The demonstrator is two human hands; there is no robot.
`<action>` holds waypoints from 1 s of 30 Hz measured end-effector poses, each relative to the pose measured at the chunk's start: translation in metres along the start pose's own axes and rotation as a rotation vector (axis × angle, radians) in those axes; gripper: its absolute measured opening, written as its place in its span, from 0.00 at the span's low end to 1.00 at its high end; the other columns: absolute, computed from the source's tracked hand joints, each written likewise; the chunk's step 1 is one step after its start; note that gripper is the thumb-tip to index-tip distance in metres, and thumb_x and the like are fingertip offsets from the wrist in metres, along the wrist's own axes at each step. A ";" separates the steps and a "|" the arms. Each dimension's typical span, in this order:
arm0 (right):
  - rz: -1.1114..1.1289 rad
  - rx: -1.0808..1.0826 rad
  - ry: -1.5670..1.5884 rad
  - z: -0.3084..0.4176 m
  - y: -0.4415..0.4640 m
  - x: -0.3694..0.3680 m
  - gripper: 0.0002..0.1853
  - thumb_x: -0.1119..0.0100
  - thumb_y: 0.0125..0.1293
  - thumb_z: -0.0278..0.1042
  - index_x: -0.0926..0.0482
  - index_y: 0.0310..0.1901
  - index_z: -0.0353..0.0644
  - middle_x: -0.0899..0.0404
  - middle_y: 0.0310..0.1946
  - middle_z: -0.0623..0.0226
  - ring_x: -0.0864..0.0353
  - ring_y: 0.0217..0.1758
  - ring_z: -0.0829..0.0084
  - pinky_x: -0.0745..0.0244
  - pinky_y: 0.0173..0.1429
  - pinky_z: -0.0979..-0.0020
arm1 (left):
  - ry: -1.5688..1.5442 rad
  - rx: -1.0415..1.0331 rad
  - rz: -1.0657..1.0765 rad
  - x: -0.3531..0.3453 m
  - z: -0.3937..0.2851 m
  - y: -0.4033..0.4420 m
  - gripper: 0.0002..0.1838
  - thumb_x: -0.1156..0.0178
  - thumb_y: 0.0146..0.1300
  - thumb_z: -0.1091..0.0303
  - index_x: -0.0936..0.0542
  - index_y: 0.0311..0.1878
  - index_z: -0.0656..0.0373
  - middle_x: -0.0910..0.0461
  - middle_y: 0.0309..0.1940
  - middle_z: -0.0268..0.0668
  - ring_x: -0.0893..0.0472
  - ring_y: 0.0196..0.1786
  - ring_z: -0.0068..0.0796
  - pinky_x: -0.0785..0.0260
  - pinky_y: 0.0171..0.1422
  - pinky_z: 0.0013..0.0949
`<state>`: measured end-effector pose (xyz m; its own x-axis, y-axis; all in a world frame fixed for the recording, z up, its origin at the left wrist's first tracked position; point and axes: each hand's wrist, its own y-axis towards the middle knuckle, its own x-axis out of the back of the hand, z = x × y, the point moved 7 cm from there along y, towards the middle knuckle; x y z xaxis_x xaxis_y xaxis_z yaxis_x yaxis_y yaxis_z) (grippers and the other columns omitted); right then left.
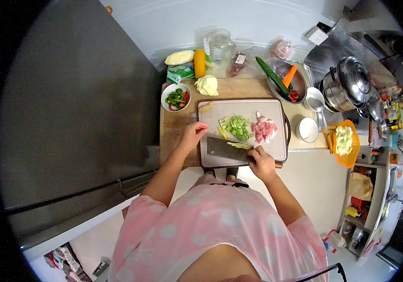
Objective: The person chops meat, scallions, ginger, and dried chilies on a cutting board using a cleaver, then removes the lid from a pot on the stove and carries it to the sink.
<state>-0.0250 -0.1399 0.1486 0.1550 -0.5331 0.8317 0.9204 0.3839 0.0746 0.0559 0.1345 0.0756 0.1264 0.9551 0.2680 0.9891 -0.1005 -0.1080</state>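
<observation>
A wide cleaver [220,147] lies low over the cutting board [269,152], with green slivers on its blade. My right hand [261,163] is wrapped round the cleaver near its handle. At the board's left edge is my left hand [195,133], its fingers pressed together; whether they hold anything is too small to tell. Chopped green pieces [238,127] are heaped mid-board, beside sliced pink meat [264,129]. A piece of ginger [206,107] rests in the board's upper left corner.
Left of the board stands a bowl of cut peppers [175,97]. Behind are cabbage [207,85] and a yellow vegetable [199,64]. A metal bowl [276,70] holds a cucumber and carrot. At right are a white bowl [307,130], an orange basket [350,161] and a steel pot [335,91].
</observation>
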 end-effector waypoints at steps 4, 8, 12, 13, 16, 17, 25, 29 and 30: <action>-0.021 0.175 -0.115 0.009 0.001 -0.006 0.21 0.35 0.44 0.28 0.26 0.43 0.46 0.29 0.41 0.62 0.22 0.34 0.57 0.25 0.36 0.61 | 0.150 0.122 0.280 -0.033 -0.037 -0.004 0.10 0.37 0.59 0.71 0.19 0.43 0.61 0.19 0.40 0.36 0.20 0.44 0.29 0.28 0.50 0.31; -0.018 0.284 -0.138 0.015 0.008 -0.024 0.13 0.44 0.53 0.30 0.26 0.42 0.46 0.30 0.39 0.61 0.22 0.35 0.60 0.26 0.37 0.60 | 0.437 -0.318 0.331 -0.081 -0.080 -0.021 0.20 0.33 0.54 0.67 0.22 0.52 0.56 0.26 0.50 0.42 0.25 0.54 0.42 0.32 0.59 0.40; -0.030 0.352 -0.125 0.022 0.017 -0.030 0.11 0.48 0.57 0.31 0.27 0.43 0.45 0.31 0.38 0.61 0.22 0.35 0.59 0.26 0.37 0.59 | 0.613 -0.246 0.292 -0.103 -0.070 -0.026 0.30 0.33 0.54 0.63 0.30 0.61 0.53 0.31 0.58 0.46 0.28 0.57 0.52 0.35 0.62 0.44; -0.024 0.361 -0.120 0.024 0.019 -0.029 0.11 0.48 0.57 0.31 0.27 0.43 0.45 0.31 0.38 0.61 0.22 0.35 0.59 0.26 0.37 0.60 | 0.630 -0.170 0.287 -0.104 -0.056 -0.023 0.30 0.33 0.55 0.63 0.30 0.61 0.53 0.31 0.59 0.46 0.28 0.58 0.52 0.35 0.62 0.44; 0.029 0.345 -0.133 0.022 0.021 -0.032 0.10 0.49 0.57 0.31 0.29 0.41 0.46 0.31 0.37 0.60 0.23 0.36 0.59 0.27 0.39 0.59 | 0.497 -0.122 0.234 -0.107 -0.019 -0.010 0.21 0.38 0.61 0.60 0.25 0.55 0.57 0.24 0.51 0.48 0.25 0.53 0.51 0.32 0.57 0.42; 0.043 0.340 -0.136 0.021 0.021 -0.032 0.09 0.49 0.57 0.31 0.29 0.41 0.46 0.31 0.37 0.60 0.23 0.37 0.59 0.27 0.39 0.59 | 0.459 -0.096 0.224 -0.107 -0.011 -0.006 0.19 0.40 0.63 0.59 0.24 0.54 0.59 0.22 0.47 0.48 0.23 0.51 0.50 0.31 0.55 0.42; 0.000 0.342 -0.149 -0.003 0.016 -0.017 0.11 0.47 0.54 0.30 0.29 0.41 0.46 0.31 0.39 0.59 0.23 0.36 0.58 0.27 0.39 0.59 | 0.271 0.128 0.130 -0.067 0.036 0.015 0.15 0.43 0.66 0.62 0.23 0.50 0.63 0.19 0.35 0.41 0.21 0.37 0.32 0.30 0.43 0.34; -0.024 0.295 -0.198 -0.019 0.013 -0.010 0.11 0.46 0.54 0.29 0.28 0.40 0.46 0.30 0.38 0.59 0.23 0.36 0.58 0.27 0.39 0.58 | 0.045 0.263 0.098 -0.055 0.065 0.022 0.14 0.45 0.67 0.65 0.23 0.51 0.61 0.20 0.35 0.33 0.23 0.37 0.26 0.30 0.45 0.31; -0.035 0.290 -0.206 -0.020 0.012 -0.006 0.10 0.46 0.54 0.30 0.28 0.40 0.46 0.30 0.37 0.59 0.23 0.36 0.58 0.27 0.39 0.58 | -0.013 0.301 0.085 -0.054 0.066 0.024 0.14 0.45 0.67 0.65 0.23 0.51 0.61 0.19 0.35 0.34 0.22 0.36 0.27 0.30 0.45 0.31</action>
<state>-0.0074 -0.1475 0.1334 0.0219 -0.3981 0.9171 0.7792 0.5815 0.2338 0.0678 0.0992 -0.0050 0.2043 0.9505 0.2341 0.9080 -0.0946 -0.4082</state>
